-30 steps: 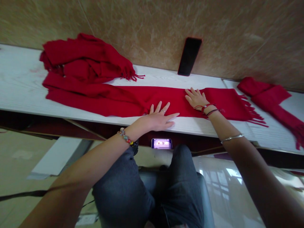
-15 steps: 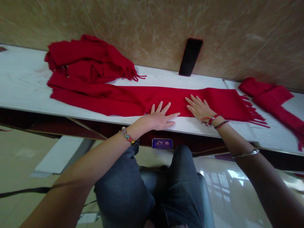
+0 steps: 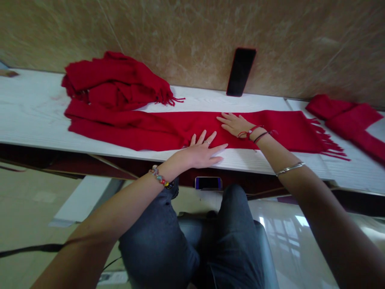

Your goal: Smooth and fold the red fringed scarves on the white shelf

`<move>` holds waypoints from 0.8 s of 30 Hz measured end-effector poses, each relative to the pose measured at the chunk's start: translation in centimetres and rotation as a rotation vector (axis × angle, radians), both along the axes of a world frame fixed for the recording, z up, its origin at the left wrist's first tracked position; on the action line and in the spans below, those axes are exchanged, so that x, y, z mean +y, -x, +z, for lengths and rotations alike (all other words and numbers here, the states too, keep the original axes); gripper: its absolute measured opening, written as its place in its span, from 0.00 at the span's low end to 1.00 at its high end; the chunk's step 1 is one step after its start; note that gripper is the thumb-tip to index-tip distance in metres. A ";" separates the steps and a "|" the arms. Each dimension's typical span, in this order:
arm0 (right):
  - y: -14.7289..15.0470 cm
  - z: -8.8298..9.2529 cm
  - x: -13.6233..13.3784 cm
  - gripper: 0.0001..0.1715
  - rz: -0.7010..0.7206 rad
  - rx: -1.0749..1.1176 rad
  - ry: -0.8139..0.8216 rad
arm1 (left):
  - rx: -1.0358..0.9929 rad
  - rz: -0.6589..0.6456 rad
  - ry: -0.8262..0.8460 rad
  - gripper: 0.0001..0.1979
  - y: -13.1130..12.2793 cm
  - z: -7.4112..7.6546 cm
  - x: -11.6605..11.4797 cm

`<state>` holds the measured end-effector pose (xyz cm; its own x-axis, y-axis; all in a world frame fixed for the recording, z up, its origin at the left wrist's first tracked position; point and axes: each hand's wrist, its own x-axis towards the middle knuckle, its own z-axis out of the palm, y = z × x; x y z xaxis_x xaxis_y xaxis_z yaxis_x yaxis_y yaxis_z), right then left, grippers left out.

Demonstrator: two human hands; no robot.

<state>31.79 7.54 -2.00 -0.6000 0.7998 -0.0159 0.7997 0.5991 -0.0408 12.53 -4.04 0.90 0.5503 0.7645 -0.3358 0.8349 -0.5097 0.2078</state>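
A red fringed scarf (image 3: 288, 130) lies stretched along the white table (image 3: 33, 108). Its right part is flat with the fringe at the right end, while the left part is creased and runs to a bunched red heap (image 3: 111, 78). My left hand (image 3: 203, 152) rests at the scarf's near edge, fingers spread over the cloth. To its right, my right hand (image 3: 233, 124) lies palm down on the scarf, fingers stretched toward the left. Neither hand grips the cloth.
A black phone with a red edge (image 3: 241, 72) leans against the tiled wall (image 3: 180, 36). Another red scarf (image 3: 345, 116) lies folded at the right. Below the table's front edge a second phone (image 3: 208, 183) shows, above my knees.
My right hand has slid left along the scarf, closer to my left hand. My left hand stays in place. The lower phone's screen has turned dark.
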 end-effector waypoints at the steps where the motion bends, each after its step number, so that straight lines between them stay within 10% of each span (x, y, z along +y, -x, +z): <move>1: -0.1 0.3 0.1 0.31 0.023 0.009 -0.006 | -0.005 0.001 -0.005 0.29 0.0 -0.1 0.0; 7: -0.2 1.3 -0.1 0.30 0.311 0.025 0.138 | -0.001 0.004 -0.010 0.29 0.1 -0.4 0.0; 16: -0.4 0.1 3.3 0.32 0.069 0.020 0.052 | 0.005 0.000 -0.015 0.29 0.1 -0.5 0.1; 24: -0.4 0.0 1.2 0.30 0.235 0.045 0.083 | 0.011 0.014 -0.007 0.30 -0.1 0.1 -0.2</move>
